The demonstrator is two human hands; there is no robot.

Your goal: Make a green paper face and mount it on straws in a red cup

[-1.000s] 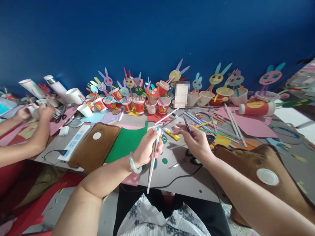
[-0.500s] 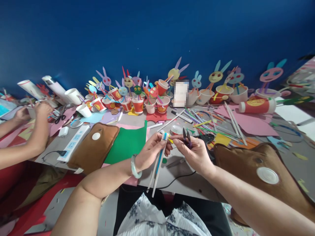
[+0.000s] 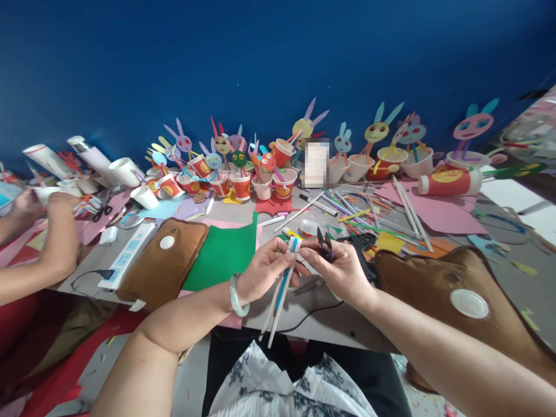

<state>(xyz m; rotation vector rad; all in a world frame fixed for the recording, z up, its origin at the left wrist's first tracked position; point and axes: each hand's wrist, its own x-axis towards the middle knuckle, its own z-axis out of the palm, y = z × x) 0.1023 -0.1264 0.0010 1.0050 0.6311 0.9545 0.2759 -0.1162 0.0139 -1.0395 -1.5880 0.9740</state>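
Observation:
Pinched in my left hand is a small bundle of white and blue strips, their long ends hanging down over the table's front edge. My right hand is closed around a small pair of dark purple scissors, blades pointing up. Its thumb and fingertips meet the top of the bundle beside my left fingers. Whether those fingertips also pinch something small is hidden. Just behind the bundle lies a yellow-and-white tube-like item.
Paper cups with rabbit-like figures line the blue wall. Coloured strips and pens lie scattered behind my right hand. Brown pouches flank my arms, with green paper and a power strip at left. Another person's arm works far left.
My right fingertips have come in to the top of the bundle; a yellow bit seen by them earlier no longer shows there. The other person's hands have moved around a white cup.

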